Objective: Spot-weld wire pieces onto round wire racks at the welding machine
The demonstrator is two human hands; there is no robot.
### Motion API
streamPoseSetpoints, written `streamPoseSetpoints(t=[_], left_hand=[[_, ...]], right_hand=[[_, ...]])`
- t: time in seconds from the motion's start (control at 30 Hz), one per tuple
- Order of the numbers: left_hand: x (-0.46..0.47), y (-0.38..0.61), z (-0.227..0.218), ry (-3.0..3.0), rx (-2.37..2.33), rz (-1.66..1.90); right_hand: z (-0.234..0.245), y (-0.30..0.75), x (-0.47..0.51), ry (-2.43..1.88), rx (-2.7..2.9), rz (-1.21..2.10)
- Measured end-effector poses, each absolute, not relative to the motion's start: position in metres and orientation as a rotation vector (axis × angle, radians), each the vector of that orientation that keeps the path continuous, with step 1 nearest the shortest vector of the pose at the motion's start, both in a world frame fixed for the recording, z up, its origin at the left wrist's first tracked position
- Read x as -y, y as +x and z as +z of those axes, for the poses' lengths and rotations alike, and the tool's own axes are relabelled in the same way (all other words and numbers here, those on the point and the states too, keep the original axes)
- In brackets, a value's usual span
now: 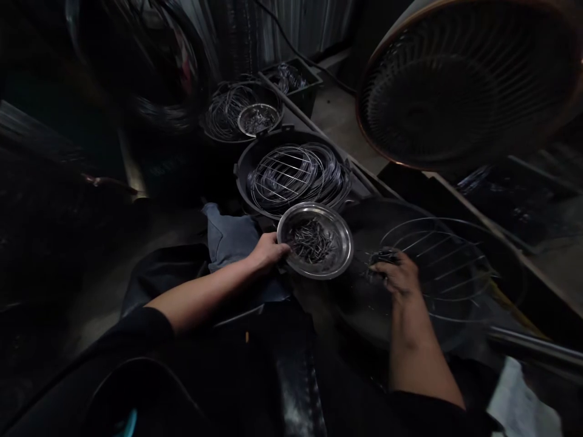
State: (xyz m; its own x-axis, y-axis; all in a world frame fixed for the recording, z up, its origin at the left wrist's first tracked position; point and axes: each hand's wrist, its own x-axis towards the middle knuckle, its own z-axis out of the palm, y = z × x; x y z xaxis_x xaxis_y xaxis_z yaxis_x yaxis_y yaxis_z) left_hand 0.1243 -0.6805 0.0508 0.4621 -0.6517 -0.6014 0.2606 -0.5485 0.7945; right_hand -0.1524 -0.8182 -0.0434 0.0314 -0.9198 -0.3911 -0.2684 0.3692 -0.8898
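My left hand (268, 252) grips the near-left rim of a shiny metal bowl (342, 258) that holds several small dark wire pieces (312, 241). To the right of the bowl, my right hand (397, 274) is closed around a small bundle of the same wire pieces (380, 257). It rests on a round wire fan guard (439, 273), which lies flat in front of me.
Behind the bowl, a dark tub (241, 164) holds wire rings and a guard. Farther back stands another tub (228, 109) with rings and a second metal bowl (257, 118). A large fan grille (460, 85) hangs at upper right. A blue cloth (230, 237) lies at left.
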Motion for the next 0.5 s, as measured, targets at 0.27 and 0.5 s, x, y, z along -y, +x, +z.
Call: streamPoseSetpoints(t=[0.27,0.5], left_hand=[[0.686,0.116,0.038,1.803,0.301,-1.250],[0.677,0.122,0.028,1.765,0.317,-1.243]], right_hand=[[0.016,-0.109,0.814,-1.423,-1.232,-0.970],[0.034,-0.045,0.761,-2.027,-0.847,-0.279]])
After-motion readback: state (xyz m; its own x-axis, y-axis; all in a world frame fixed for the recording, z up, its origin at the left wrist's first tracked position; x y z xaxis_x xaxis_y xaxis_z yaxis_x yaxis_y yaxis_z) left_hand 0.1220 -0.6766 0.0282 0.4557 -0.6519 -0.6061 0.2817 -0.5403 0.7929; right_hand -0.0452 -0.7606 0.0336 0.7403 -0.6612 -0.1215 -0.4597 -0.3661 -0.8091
